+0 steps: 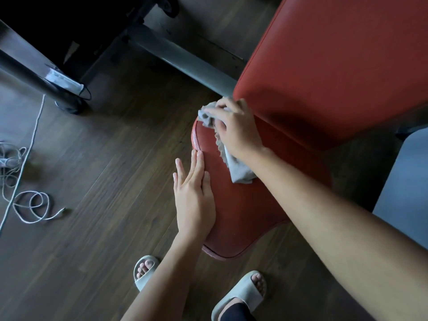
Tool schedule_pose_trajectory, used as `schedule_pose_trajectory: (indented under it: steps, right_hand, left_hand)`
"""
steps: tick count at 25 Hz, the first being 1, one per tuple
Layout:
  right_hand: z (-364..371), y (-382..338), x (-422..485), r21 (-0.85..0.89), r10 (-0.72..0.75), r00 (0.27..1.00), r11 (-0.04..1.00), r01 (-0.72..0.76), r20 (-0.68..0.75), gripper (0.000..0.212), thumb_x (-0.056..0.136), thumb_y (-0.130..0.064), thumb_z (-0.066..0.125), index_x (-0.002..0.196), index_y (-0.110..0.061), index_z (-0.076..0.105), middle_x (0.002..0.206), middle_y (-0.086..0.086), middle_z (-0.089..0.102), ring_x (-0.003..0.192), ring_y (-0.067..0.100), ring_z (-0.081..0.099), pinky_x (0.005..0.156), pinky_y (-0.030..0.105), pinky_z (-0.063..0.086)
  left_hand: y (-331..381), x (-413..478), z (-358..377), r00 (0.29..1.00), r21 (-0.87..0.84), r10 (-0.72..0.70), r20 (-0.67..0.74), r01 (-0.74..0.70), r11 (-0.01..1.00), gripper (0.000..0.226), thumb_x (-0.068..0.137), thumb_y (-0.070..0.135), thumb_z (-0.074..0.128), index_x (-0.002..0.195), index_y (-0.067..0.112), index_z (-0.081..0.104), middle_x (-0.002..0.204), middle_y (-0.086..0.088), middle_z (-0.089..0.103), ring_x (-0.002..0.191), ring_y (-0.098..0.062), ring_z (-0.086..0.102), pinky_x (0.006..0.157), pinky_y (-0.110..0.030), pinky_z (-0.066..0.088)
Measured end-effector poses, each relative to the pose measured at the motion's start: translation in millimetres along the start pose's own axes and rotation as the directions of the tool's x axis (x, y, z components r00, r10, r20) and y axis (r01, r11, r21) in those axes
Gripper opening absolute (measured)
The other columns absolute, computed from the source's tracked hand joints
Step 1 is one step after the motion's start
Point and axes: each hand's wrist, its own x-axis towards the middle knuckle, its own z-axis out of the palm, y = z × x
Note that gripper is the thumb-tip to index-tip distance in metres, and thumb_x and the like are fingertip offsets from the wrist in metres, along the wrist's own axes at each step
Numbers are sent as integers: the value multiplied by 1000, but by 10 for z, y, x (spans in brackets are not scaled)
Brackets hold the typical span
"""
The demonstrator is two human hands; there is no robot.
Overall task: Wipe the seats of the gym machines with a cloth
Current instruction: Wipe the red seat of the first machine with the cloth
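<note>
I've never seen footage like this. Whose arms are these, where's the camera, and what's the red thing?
No robot here: a camera on a person's head looks down at their own hands. The red seat belongs to a gym machine; its backrest rises behind. The right hand holds a grey cloth against the seat's far end. The left hand rests flat on the seat's left edge, fingers straight. A white cable lies on the floor, and the person's slippers show below.
</note>
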Motion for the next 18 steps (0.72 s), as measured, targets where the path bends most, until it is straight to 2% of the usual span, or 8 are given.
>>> schedule_pose_trajectory:
  steps: [2,4,7,9,11,14,18]
  right_hand:
    - [-158,79,-430,-15,-88,996,996,89,32,36,92,-10,53,118,-24,74,114,-2,66,96,26,53,85,40,47]
    - [-451,291,-907,-41,-82,996,996,83,32,35,91,-6,60,121,-20,73,119,-3,66,101,26,56,91,39,47]
    - [-648,591,-1187,-102,87,996,991,-88,-20,40,88,-1,64,125,-15,71,125,1,66,109,27,58,99,42,47]
    - [-490,597,-974,-79,200,977,975,-206,-76,35,89,-7,63,123,-13,72,124,3,66,111,31,59,100,44,47]
    - [-308,424,-693,-21,246,964,968,-250,-104,32,88,-14,61,118,-13,73,121,4,68,110,34,61,98,45,48]
    - [-276,133,-853,13,57,998,998,-57,-4,33,93,-18,53,119,-18,72,120,-1,67,106,29,59,93,45,49]
    - [-522,248,-1343,51,-146,987,988,143,69,33,95,-12,52,120,-17,72,121,-2,67,106,25,58,94,37,48]
  left_hand:
    - [18,-4,1,1000,33,14,8,-15,999,50,107,18,37,156,29,32,158,19,25,155,-18,0,127,-39,3]
    - [56,-11,23,999,117,33,8,-34,993,50,108,21,33,157,27,29,160,18,23,155,-20,0,127,-40,3]
    - [124,-37,71,998,270,69,7,-69,960,50,108,25,26,158,24,25,163,10,22,155,-25,0,127,-41,0]
    - [144,-56,75,998,290,63,13,-64,955,51,108,25,25,159,23,23,164,8,22,155,-26,0,126,-40,-2]
    - [123,-53,69,998,285,55,10,-55,957,51,108,23,26,159,23,22,164,8,22,155,-26,0,125,-38,-3]
    - [76,-18,45,1000,226,18,1,-17,974,51,108,19,30,158,25,24,164,10,23,155,-25,0,124,-37,-3]
    - [157,-44,37,998,124,30,46,-35,992,52,107,15,35,157,27,28,160,19,19,155,-21,1,124,-36,-3]
